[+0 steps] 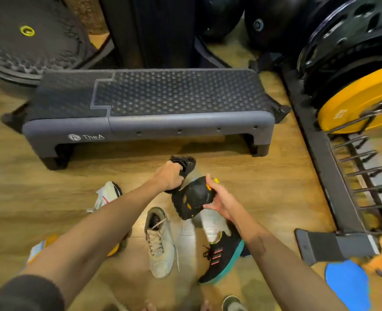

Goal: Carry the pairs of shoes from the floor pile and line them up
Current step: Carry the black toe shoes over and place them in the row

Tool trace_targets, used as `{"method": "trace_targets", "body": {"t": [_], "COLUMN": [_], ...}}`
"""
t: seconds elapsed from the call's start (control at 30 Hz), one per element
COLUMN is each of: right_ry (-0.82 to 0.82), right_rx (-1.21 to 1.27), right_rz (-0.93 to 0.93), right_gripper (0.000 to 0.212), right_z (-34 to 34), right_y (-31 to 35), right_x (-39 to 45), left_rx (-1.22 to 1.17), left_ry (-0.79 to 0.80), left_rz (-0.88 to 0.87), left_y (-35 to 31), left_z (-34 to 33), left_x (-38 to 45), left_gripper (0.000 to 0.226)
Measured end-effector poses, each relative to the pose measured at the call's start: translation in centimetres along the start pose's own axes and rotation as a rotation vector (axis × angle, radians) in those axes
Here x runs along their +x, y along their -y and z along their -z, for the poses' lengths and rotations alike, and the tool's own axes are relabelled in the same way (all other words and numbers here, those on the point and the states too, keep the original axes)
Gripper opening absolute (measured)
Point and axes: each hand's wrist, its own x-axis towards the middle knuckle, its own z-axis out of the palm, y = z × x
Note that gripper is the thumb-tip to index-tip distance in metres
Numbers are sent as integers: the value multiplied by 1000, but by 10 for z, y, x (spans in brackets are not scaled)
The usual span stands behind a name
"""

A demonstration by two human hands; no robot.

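At the far left a white shoe [106, 194] lies on the wooden floor [264, 176], half hidden behind the left forearm, which also covers most of an orange-soled shoe [113, 249]. The left hand [168, 178] is closed round a black shoe [183, 164]; only its collar shows. Below lies a beige sneaker [159, 243]. The right hand [221, 200] clasps a second black shoe with orange marks [192, 198], held off the floor, just beside the first. A black sneaker with a teal sole [222, 257] lies under the right forearm. Behind stands a grey step platform [149, 115].
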Motion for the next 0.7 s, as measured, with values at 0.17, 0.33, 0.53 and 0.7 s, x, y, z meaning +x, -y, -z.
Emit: {"method": "trace_targets", "body": {"t": [0.17,0.33,0.53,0.7], "right_ry": [-58,-167,-126,-101], "right_rx": [-484,-504,-148,110], "right_rz": [24,278,682,1001], "right_gripper": [23,9,17,39], "right_z": [-38,-47,-53,-63], "right_y": [87,174,253,271], "right_x": [-126,-269,-438,-550], "left_rx": [52,-28,-457,-726], "left_ry": [-75,-165,-574,-796], "left_rz": [-110,-161,-212,-461], "left_y": [-59,-116,-173,-213], "left_z": [129,290,414,454], "left_x": [-80,-149,-251,-344], "left_gripper": [28,22,9,18]}}
